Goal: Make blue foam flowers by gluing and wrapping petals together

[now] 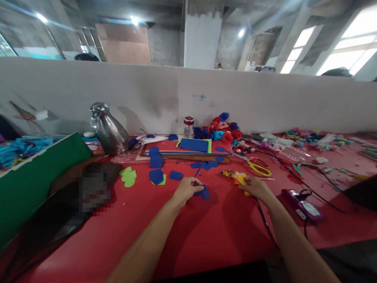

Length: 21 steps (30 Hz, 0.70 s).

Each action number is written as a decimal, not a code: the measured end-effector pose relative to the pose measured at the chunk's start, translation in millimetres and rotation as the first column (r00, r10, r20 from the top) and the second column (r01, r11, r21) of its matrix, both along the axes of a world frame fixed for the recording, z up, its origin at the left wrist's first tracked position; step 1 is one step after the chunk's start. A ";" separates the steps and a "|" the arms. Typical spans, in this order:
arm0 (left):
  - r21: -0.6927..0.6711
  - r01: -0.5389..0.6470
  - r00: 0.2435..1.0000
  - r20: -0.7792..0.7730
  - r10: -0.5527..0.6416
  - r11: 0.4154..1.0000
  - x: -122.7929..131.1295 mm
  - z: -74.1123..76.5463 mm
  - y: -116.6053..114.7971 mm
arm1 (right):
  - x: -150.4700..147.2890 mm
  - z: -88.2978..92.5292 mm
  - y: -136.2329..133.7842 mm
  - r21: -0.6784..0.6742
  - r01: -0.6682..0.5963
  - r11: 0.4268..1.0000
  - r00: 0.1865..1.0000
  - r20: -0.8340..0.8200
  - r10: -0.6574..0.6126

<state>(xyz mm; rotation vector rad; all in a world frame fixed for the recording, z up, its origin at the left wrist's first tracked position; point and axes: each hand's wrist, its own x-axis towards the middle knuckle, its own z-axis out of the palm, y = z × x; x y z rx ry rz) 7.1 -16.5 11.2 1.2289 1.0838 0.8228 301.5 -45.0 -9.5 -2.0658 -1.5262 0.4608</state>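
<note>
My left hand point(187, 189) is closed, pinching a thin dark stem point(197, 172) that points up and away. Blue petal-shaped pieces point(205, 193) show at its fingertips, just above the red table. My right hand point(259, 188) wraps round a yellow glue gun point(240, 179), whose tip points left toward the middle of the table. A black cord runs from the gun toward me. Beyond my hands lie loose blue petals point(176, 175), and some green leaf-shaped pieces point(129, 177) are to the left.
Yellow-handled scissors point(260, 168) lie beyond my right hand. A purple power strip point(303, 206) with cords sits to the right. At the back are a metal jug point(110, 129), a red-lidded jar point(189, 126) and a heap of flowers point(219, 129). A green box wall point(44, 177) stands left.
</note>
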 end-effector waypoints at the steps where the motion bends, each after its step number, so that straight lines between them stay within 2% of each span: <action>1: -0.004 0.013 1.000 -0.014 -0.013 1.000 -0.1 0.1 -0.3 | -3.5 2.9 1.0 -0.044 0.010 0.999 1.000 -0.017 -0.010; 3: -0.017 0.041 0.998 -0.045 -0.042 0.999 -0.9 0.7 -0.5 | -11.3 9.2 1.8 -0.121 0.051 0.991 0.993 -0.102 -0.064; 6: -0.043 0.069 0.994 -0.082 -0.073 0.997 -1.1 0.3 0.2 | -22.8 16.8 -1.7 -0.120 0.047 0.992 0.966 -0.248 -0.075; 9: -0.038 0.053 0.993 -0.102 -0.056 0.998 0.3 -2.4 1.7 | -35.6 23.8 -12.4 -0.064 0.060 0.996 0.829 -0.553 -0.086; 11: -0.025 -0.016 0.991 -0.132 0.012 1.000 0.9 -4.0 3.0 | -44.5 30.2 -22.6 -0.052 0.075 0.996 0.728 -0.680 -0.091; 13: -0.005 -0.075 0.985 -0.154 0.073 0.997 0.8 -4.7 4.4 | -52.2 37.6 -33.9 -0.030 0.042 0.999 0.729 -0.682 -0.051; 16: 0.012 -0.143 0.970 -0.196 0.142 0.990 0.4 -5.1 6.5 | -60.9 47.1 -51.2 0.022 -0.063 0.998 0.804 -0.591 0.064; 21: 0.061 -0.083 0.966 -0.239 0.095 0.995 1.4 -10.4 8.8 | -73.6 51.1 -73.0 -0.042 -0.199 0.979 0.848 -0.507 0.150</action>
